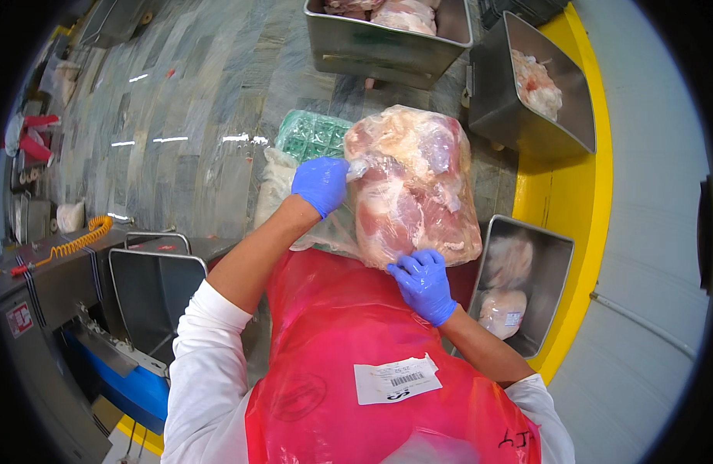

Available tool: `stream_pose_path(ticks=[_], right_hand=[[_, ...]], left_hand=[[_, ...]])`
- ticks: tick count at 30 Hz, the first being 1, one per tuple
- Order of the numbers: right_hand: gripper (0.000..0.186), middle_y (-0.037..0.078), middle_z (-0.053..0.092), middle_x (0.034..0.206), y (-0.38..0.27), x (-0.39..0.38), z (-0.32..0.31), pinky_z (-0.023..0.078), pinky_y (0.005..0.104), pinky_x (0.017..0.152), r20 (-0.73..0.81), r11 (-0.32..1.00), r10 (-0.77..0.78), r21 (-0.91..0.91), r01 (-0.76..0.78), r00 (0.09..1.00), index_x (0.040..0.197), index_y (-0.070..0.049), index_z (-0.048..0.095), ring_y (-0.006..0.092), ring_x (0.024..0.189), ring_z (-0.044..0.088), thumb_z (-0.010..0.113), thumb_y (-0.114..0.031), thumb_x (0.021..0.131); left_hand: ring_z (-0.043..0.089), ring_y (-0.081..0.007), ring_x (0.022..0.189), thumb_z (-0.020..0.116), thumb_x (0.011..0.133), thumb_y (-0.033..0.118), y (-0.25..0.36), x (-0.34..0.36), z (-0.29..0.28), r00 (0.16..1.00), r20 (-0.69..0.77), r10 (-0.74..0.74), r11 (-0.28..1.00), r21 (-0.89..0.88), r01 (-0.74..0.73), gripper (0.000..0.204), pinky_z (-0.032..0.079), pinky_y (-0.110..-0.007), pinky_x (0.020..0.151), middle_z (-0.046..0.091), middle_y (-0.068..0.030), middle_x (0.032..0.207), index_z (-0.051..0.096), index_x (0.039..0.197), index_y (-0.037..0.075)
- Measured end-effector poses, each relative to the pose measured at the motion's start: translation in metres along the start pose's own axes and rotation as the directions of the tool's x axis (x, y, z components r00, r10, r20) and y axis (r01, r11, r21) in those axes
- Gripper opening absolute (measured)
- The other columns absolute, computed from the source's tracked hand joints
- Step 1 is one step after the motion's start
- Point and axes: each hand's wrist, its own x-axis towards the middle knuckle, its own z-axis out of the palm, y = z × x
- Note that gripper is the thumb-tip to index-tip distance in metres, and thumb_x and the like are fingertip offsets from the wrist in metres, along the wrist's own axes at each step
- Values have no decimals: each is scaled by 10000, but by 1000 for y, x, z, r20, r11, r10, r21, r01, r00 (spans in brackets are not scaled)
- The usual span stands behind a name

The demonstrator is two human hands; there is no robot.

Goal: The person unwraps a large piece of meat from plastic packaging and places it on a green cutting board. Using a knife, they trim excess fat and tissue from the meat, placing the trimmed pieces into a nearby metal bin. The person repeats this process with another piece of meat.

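A large bag of raw meat [418, 193], wrapped in clear plastic, lies in front of my red apron. My left hand [322, 185], in a blue glove, is closed on the gathered plastic at the bag's upper left side. Lower down, my right hand [424, 284], gloved in blue too, pinches the bag's near edge with its fingers curled in. Partly under the bag's left side are a green plastic crate [313, 133] covered in clear film and some loose clear plastic sheeting [277, 179].
Ahead stands a metal bin [379, 54] with meat. At the right are a second bin [488, 100] holding pale trimmings and a metal tub [546, 286] with wrapped packs. A yellow ledge [600, 155] runs along the wall. A machine [47, 309] with an orange coiled hose [82, 236] is at left.
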Motion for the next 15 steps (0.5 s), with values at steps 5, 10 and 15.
stream_pose_path(ticks=[5, 10, 15], right_hand=[[173, 60, 659, 972, 14, -87, 29, 465, 457, 844, 137, 981, 139, 113, -155, 981, 959, -137, 713, 288, 888, 616, 735, -118, 789], [58, 114, 627, 793, 71, -126, 27, 486, 376, 778, 32, 395, 842, 643, -655, 539, 871, -31, 670, 217, 841, 622, 665, -83, 896], [228, 108, 635, 969, 176, -71, 30, 501, 349, 874, -109, 366, 902, 704, -609, 417, 1036, 18, 606, 196, 924, 598, 602, -209, 1021]], left_hand=[[723, -346, 879, 677, 925, 218, -15, -2, 26, 975, -121, -186, 941, -308, 141, 199, 565, -479, 732, 719, -190, 883, 711, 1002, 38], [698, -220, 809, 697, 978, 237, -23, -14, 94, 737, 402, -543, -307, -912, 272, 303, 569, -405, 657, 697, -61, 902, 644, 1193, 30], [700, -223, 821, 687, 977, 255, -30, 0, 148, 754, 437, -490, -257, -899, 355, 368, 580, -386, 664, 701, -105, 1046, 611, 1258, 28]])
